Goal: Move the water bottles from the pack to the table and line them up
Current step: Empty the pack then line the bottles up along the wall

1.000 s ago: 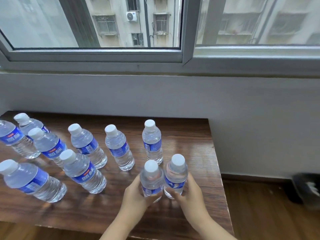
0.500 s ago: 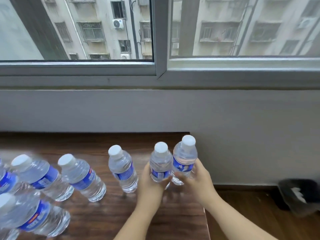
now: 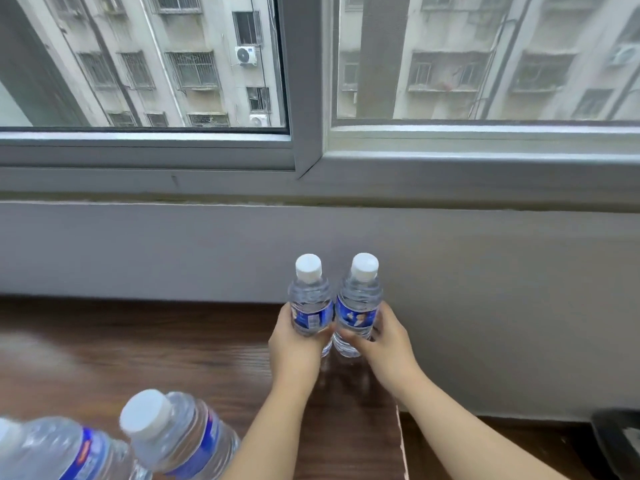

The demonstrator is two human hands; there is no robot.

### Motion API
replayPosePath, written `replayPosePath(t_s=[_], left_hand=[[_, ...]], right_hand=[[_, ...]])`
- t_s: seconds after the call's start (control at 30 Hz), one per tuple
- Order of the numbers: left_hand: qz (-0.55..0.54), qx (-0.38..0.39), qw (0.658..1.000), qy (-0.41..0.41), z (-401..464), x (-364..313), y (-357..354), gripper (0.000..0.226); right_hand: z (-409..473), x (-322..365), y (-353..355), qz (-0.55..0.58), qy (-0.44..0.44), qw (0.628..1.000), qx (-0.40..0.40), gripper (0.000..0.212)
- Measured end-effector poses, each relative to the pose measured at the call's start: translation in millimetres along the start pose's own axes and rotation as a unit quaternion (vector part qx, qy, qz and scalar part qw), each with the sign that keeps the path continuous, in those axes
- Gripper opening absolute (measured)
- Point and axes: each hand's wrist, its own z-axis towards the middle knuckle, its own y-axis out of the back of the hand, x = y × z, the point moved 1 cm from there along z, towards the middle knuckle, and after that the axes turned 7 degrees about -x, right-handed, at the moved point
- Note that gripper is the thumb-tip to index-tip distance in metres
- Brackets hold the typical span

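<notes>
Water bottles, four in view, clear plastic with white caps and blue labels. Two at the lower left edge, one nearer bottle (image 3: 183,441) and one corner bottle (image 3: 52,452), are blurred and cut off by the frame; their bases are out of sight and their label print cannot be read. A dark object (image 3: 620,441) at the lower right corner is also cut off and cannot be identified. Two upright bottles stand side by side, touching or nearly so, at the far right end of the wooden table (image 3: 156,348), close to the grey wall (image 3: 485,289) under the window (image 3: 311,98). Left hand (image 3: 298,344) wraps the lower body of the left bottle (image 3: 310,303), hiding most of its base. Right hand (image 3: 384,337) grasps the right bottle (image 3: 358,306) likewise, fingers curled round its lower half. Whether the bases rest on the tabletop cannot be told.
</notes>
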Motion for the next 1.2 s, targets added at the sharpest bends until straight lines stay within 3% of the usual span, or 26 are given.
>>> replayPosePath(t_s=[0.47,0.67,0.77,0.87,1.07,1.2], left_hand=[[0.012,-0.02,0.999,-0.047,31,-1,-19,0.044],[-0.013,0.07,0.996,-0.051,37,5,-19,0.061],[-0.007,0.105,0.993,-0.058,39,12,-10,0.057],[0.025,0.082,0.994,-0.071,42,19,-4,0.054],[0.075,0.018,0.995,-0.064,45,12,-7,0.06],[0.165,0.004,0.98,-0.114,53,15,-15,0.067]], right_hand=[[41,-4,-4,-0.022,0.021,0.999,0.03,0.057],[51,-3,6,-0.072,0.033,0.996,0.034,0.064],[51,-6,9,-0.065,0.024,0.996,0.05,0.061],[47,-8,4,-0.055,0.013,0.997,0.049,0.062],[42,-3,-19,-0.015,0.024,0.996,-0.083,0.064],[44,-7,-12,-0.035,0.025,0.998,-0.051,0.064]])
